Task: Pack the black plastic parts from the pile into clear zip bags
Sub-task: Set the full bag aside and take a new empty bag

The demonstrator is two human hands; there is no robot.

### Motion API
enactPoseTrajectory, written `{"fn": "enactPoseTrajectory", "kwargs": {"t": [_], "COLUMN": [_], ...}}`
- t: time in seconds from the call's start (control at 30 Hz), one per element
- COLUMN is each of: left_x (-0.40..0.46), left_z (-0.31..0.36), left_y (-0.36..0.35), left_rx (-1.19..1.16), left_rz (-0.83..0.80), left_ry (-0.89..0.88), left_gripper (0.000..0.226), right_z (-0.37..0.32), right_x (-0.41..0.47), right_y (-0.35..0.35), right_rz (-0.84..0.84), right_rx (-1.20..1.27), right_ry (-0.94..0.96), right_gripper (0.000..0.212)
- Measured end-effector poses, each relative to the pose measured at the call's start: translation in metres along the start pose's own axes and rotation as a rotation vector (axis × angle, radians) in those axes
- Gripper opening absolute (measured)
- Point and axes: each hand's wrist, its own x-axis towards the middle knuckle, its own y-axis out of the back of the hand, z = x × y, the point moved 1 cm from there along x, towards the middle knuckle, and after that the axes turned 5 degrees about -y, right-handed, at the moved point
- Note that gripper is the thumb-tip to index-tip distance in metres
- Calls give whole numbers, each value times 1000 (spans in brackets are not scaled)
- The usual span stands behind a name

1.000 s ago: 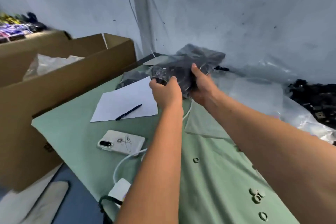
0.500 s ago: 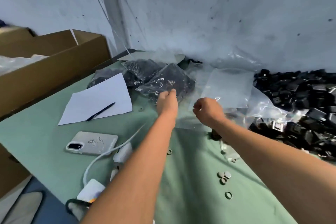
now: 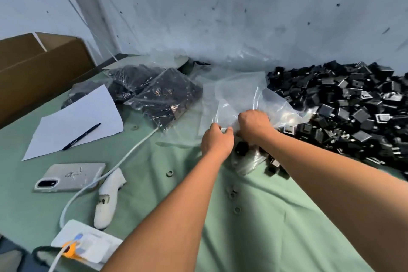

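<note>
Filled clear zip bags of black parts [image 3: 167, 97] lie far left of the work point, against the wall. Left hand [image 3: 217, 140]: fingers curled, pinching the near edge of an empty clear plastic zip bag [image 3: 238, 95] at a small white spot that cannot be identified. Right hand [image 3: 254, 123]: knuckles up, fingers curled into the same edge just beside the left; exact grip cannot be told. The bag extends away from both hands toward the wall, long axis roughly front to back. The loose pile of black plastic parts [image 3: 353, 112] lies immediately right. Judgement: the right hand is nearer the pile and better placed to load.
</note>
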Motion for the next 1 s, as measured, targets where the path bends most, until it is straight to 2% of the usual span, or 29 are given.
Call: {"fn": "enactPoseTrajectory", "kwargs": {"t": [0.1, 0.17, 0.23, 0.3, 0.33, 0.4, 0.43, 0.5, 0.53, 0.57, 0.63, 0.67, 0.73, 0.8, 0.87, 0.93, 1.0], "left_x": [0, -5, -11, -19, -24, -35, -46, -69, -80, -89, -110, -121, -136, -145, -151, -154, -155], "left_z": [8, 18, 29, 40, 45, 49, 51, 51, 50, 48, 46, 47, 48, 53, 66, 83, 105], "left_y": [-4, -6, -7, -6, -5, -2, -3, -8, -12, -16, -31, -40, -54, -59, -47, -26, -4], "left_rx": [-338, -557, -632, -668, -706, -828, -886, -905, -881, -865, -935, -1007, -1135, -1168, -1033, -783, -505], "left_rz": [107, 154, 192, 246, 280, 305, 250, 7, -142, -283, -477, -509, -452, -391, -468, -604, -770], "left_ry": [142, 236, 262, 229, 203, 151, 128, 85, 82, 94, 157, 200, 284, 293, 191, 15, -154], "left_gripper": [18, 21, 28, 34, 33, 29, 28, 30, 39, 53, 71, 71, 60, 42, 26, 27, 32], "right_z": [10, 17, 23, 32, 39, 55, 67, 92, 104, 114, 129, 134, 135, 141, 160, 189, 211], "right_x": [-6, -15, -28, -46, -59, -93, -114, -155, -175, -192, -231, -250, -284, -315, -333, -338, -336], "right_y": [2, 7, 20, 35, 43, 59, 63, 60, 52, 41, 11, -5, -32, -52, -62, -58, -42], "right_rz": [64, 117, 88, 144, 232, 414, 470, 396, 324, 266, 230, 225, 154, 6, 27, 222, 356], "right_rx": [191, 276, 402, 564, 677, 1041, 1317, 1927, 2120, 2196, 2217, 2249, 2342, 2299, 2201, 2123, 1946], "right_ry": [-48, -33, -8, 3, 3, -26, -69, -212, -313, -430, -635, -708, -717, -656, -753, -884, -777], "right_gripper": [40, 61, 72, 60, 48, 38, 40, 45, 45, 44, 43, 42, 37, 31, 33, 35, 50]}}
